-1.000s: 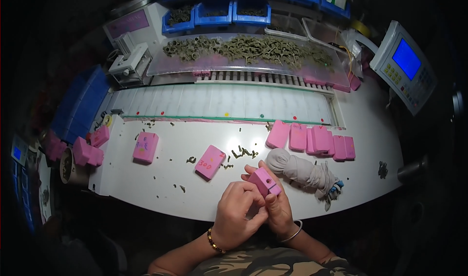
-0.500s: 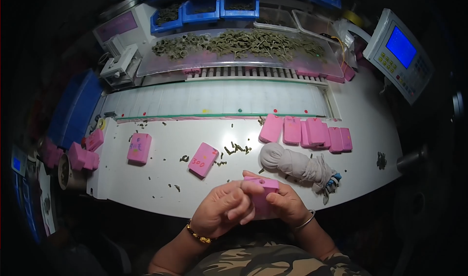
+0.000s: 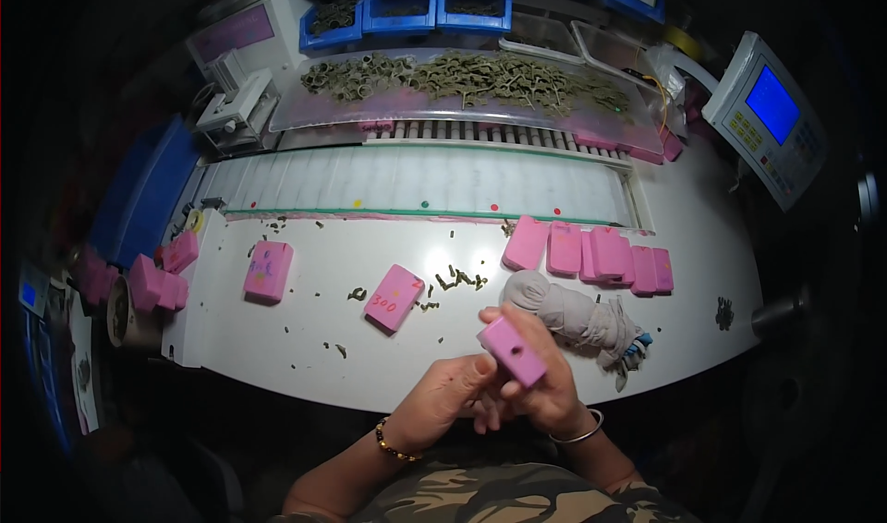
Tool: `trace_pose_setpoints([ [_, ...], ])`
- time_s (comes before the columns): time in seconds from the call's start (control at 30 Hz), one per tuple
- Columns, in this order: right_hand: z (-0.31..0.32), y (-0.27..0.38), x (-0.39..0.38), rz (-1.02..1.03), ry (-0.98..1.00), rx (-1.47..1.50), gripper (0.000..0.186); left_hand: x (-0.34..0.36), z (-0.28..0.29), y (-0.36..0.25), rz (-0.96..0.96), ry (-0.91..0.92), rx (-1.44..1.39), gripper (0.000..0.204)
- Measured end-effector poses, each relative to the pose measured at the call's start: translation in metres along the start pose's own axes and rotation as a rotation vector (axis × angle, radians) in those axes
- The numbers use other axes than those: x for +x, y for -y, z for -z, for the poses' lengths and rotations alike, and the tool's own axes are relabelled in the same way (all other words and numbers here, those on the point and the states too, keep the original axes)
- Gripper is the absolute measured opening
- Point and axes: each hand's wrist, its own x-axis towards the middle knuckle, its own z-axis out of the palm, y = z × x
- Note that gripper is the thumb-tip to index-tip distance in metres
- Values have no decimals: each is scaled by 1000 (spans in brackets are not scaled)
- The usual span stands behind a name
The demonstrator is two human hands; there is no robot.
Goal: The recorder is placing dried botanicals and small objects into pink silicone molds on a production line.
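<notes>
At lower centre, the right hand [image 3: 552,395] grips a pink block [image 3: 527,367]; the left hand [image 3: 442,397], its hold unclear, could knock it loose.

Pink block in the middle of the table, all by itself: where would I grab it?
I'd try a grip on the long sides of the lone pink block, near their middle, coming from above. It lies flat with its long sides exposed, and no other block crowds it. Dark bits lie close to its right.
</notes>
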Motion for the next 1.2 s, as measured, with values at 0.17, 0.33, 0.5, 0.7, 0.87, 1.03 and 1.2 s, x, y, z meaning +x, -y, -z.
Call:
trace_pose_setpoints([
  [0.17,-6,0,2,84,33,-73,77,1,-7,4,-107,-57,37,44],
  [0.33,-18,-2,-9,-157,-131,311,71,3,-11,8,-197,-91,260,31],
  [0.5,-30,-10,-10,-282,-341,705,63,7,-13,18,-215,-99,206,24],
  [0.7,-5,-15,10,-437,-514,1052,67,-1,-16,11,-298,-182,391,28],
  [0.87,11,3,18,-340,-494,858,75,-8,32,-35,-413,-509,836,32],
  [1.03,9,-1,12,-302,-382,887,69,-3,77,-55,-168,-894,1374,32],
  [1.2,5,3,9,-285,-282,855,59,-13,74,-54,-242,-1117,1493,32],
])
